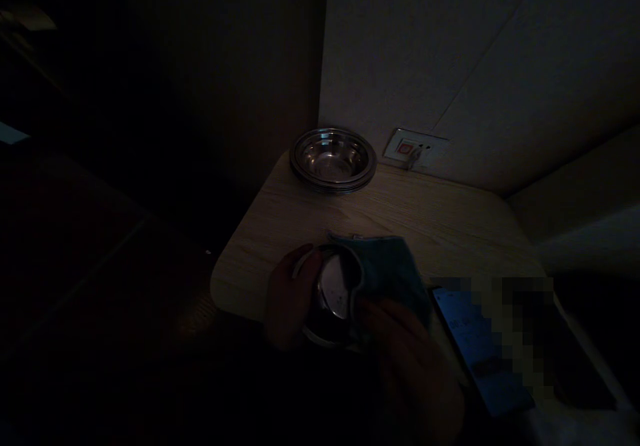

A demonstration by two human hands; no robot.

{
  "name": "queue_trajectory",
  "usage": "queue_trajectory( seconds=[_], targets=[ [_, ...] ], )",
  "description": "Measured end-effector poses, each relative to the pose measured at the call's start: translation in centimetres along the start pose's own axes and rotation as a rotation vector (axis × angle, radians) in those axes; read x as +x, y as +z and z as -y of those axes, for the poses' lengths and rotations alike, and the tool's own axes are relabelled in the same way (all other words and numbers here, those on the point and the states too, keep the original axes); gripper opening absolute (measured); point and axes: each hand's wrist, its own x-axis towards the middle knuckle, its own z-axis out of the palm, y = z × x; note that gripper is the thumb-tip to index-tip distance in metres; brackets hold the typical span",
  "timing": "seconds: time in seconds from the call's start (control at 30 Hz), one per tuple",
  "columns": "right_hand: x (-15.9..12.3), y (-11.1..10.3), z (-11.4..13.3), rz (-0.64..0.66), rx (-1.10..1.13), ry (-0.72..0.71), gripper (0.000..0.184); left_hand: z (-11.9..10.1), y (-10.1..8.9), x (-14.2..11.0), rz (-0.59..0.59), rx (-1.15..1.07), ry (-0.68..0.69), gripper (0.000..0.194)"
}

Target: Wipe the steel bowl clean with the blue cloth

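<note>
A shiny metal bowl (334, 287) is tilted at the near edge of the small table. My left hand (291, 301) grips its left side, the fingers curled over the rim. On the bowl's right side my right hand (407, 349) presses a teal cloth (393, 266) against the metal. Part of the cloth spreads over the tabletop behind that hand. Farther back, against the wall, stands a stack of metal bowls (331, 159). Dim light hides the lower edge of the held bowl and much of both hands.
The pale wood-grain table (440, 213) has a rounded left corner. A wall socket (415, 149) with a red switch and a plug sits just above it. At the right lies a phone-like device with a lit bluish screen (475, 346), beside a pixelated patch.
</note>
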Motion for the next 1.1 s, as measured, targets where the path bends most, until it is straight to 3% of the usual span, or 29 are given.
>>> queue_trajectory(
  seconds=[0.13,0.23,0.37,0.53,0.73,0.9,1.1],
  targets=[
    [-0.8,0.8,-0.5,-0.115,0.138,0.294,0.03,0.2,-0.4,0.3,0.011,0.005,-0.006,0.041],
    [-1.1,1.5,-0.1,-0.126,0.203,0.331,0.032,0.1,-0.9,0.3,0.101,-0.097,-0.046,0.04],
    [-1.4,1.7,0.3,-0.126,0.239,0.336,0.032,-0.7,-1.4,-0.1,0.149,-0.218,-0.18,0.056],
    [-1.6,1.7,0.2,-0.096,0.174,0.247,0.034,-1.1,-1.3,-0.5,0.047,-0.091,-0.103,0.047],
    [-1.2,0.8,0.5,-0.076,0.024,0.055,0.025,0.1,-0.6,-0.7,-0.099,0.122,0.042,0.044],
    [0.8,0.7,0.9,-0.072,-0.052,0.007,0.024,0.2,-0.3,-0.6,-0.084,0.186,0.137,0.045],
    [1.6,1.5,0.8,-0.072,-0.055,-0.044,0.024,0.5,-0.4,-0.2,-0.06,0.18,0.115,0.047]
  ],
)
